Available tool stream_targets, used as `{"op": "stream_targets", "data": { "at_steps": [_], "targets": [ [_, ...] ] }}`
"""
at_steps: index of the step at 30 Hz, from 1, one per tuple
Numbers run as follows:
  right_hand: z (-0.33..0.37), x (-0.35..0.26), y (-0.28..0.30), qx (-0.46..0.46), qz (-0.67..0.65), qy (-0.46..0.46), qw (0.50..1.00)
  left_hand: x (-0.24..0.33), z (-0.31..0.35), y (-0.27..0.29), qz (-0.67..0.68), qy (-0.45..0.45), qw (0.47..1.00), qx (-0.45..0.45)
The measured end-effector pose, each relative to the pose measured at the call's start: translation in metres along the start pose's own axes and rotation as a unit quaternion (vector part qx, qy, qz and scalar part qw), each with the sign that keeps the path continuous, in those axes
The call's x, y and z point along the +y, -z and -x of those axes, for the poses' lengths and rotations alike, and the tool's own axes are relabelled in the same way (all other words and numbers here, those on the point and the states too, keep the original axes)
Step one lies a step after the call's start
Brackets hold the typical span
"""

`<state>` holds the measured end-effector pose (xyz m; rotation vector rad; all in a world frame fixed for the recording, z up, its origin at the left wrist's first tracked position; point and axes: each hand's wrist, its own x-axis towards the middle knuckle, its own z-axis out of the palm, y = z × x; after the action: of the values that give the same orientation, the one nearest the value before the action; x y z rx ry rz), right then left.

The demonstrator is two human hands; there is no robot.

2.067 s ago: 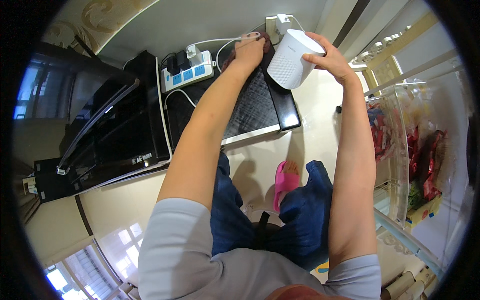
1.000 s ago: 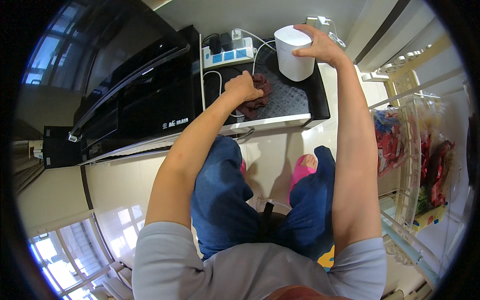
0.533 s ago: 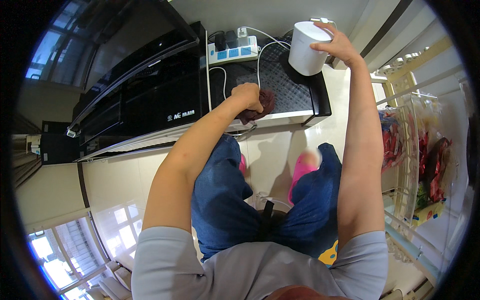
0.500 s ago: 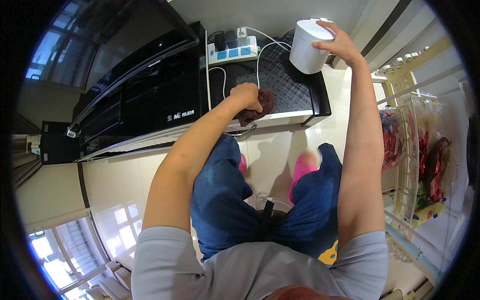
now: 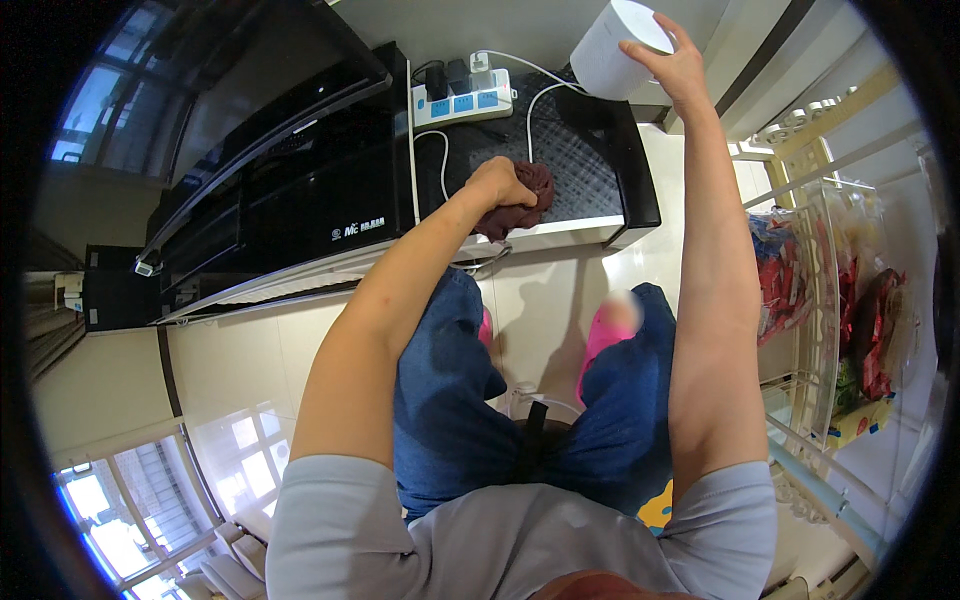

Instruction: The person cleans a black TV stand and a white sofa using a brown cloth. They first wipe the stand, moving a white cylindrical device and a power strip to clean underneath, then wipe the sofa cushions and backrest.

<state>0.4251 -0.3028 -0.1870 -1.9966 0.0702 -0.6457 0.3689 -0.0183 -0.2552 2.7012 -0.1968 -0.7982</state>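
Observation:
A white, rounded, box-like device (image 5: 608, 55) with a white cable at its base is gripped at its upper right by my right hand (image 5: 677, 72). It is tilted and looks lifted off the black textured cabinet top (image 5: 585, 170). Closed around a crumpled dark brown cloth (image 5: 530, 195), my left hand (image 5: 497, 185) rests near the front edge of that top. The cloth touches the surface and part of it hangs at the edge. Behind my left hand lies a white power strip (image 5: 465, 104) with plugs in it.
To the left stands a large glossy black screen (image 5: 270, 150) on the same cabinet. White cables (image 5: 530, 125) run from the strip across the top. On the right is a cream rack (image 5: 815, 300) holding red packets. Pink slippers (image 5: 602, 338) are on the tiled floor below.
My right hand has raised the white device up and back, tilting it, and more of the cabinet top shows. My left hand has slid the cloth slightly to the right.

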Motion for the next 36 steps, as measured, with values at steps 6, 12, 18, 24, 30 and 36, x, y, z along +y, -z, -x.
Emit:
{"op": "stream_targets", "data": {
  "at_steps": [6, 12, 18, 24, 30, 36],
  "targets": [
    [-0.004, 0.002, -0.008, 0.056, -0.078, -0.052, 0.994, -0.007, 0.025, 0.008, 0.0, -0.104, 0.994, -0.028],
    [-0.001, 0.018, -0.047, 0.039, 0.027, 0.02, 0.999, 0.002, 0.084, 0.05, -0.165, -0.164, 0.96, -0.159],
    [0.01, 0.022, -0.102, -0.006, 0.103, 0.053, 0.993, -0.007, 0.098, 0.044, -0.298, -0.163, 0.916, -0.214],
    [0.025, 0.004, -0.125, 0.046, 0.16, 0.062, 0.984, -0.011, 0.101, 0.041, -0.296, -0.143, 0.927, -0.182],
    [0.028, 0.006, -0.111, 0.032, 0.152, 0.088, 0.984, -0.011, 0.101, 0.034, -0.304, -0.128, 0.934, -0.136],
    [0.038, -0.04, -0.084, 0.05, 0.142, 0.11, 0.982, -0.012, 0.111, 0.031, -0.287, -0.116, 0.948, -0.069]
  ]
}}
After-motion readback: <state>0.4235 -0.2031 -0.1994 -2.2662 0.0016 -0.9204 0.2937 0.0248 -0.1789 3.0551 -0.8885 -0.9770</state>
